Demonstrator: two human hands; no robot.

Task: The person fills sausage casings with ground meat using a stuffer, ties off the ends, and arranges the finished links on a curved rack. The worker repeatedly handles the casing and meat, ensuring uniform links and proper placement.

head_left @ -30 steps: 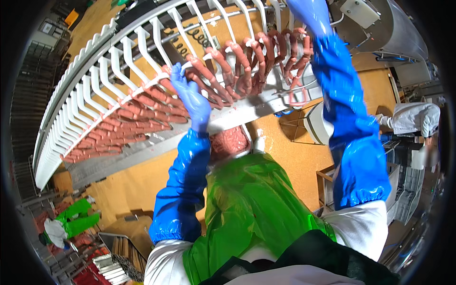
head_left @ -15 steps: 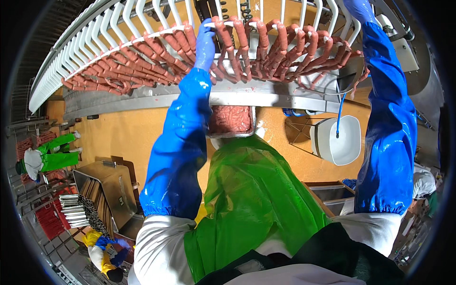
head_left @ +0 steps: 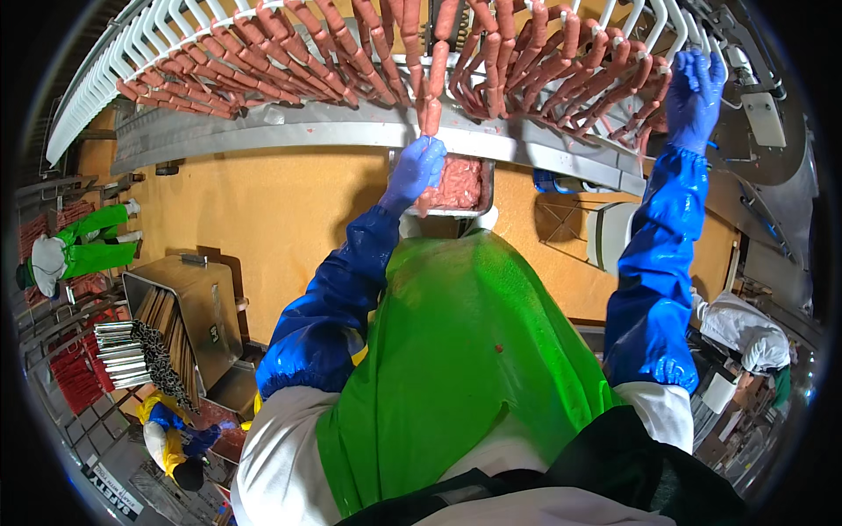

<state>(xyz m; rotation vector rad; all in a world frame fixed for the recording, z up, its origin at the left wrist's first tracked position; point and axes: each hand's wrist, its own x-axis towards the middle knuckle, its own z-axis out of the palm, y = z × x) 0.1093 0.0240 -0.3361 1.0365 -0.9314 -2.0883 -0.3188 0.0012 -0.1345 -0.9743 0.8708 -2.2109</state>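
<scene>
1. Orange floor spreads below a long metal ledge, with white hooks curving above it.
2. Fingers of my left hand are clamped around the lower part of a sausage strand, which runs up from my fist, past the ledge, toward the top of the view; a bit of it seems to poke out beneath.
3. My right hand is raised among the hooks at the far right, fingers bent and close together; whether they grip a hook or only touch it, I can't tell.
4. Around the strand, linked sausages hang in close loops to the left and to the right, so I judge the hanging well advanced.
5. What's left, as far as I can judge, is the strand in my fist, not yet let go. Bare hooks I can't count, as the upper edge cuts the row off.
6. Just beyond my left fist, a metal pan holds pink meat, apparently not part of the hung rows.
7. Farther out, a white bucket stands by the ledge on the right, and a bin of rods sits to the left.
</scene>
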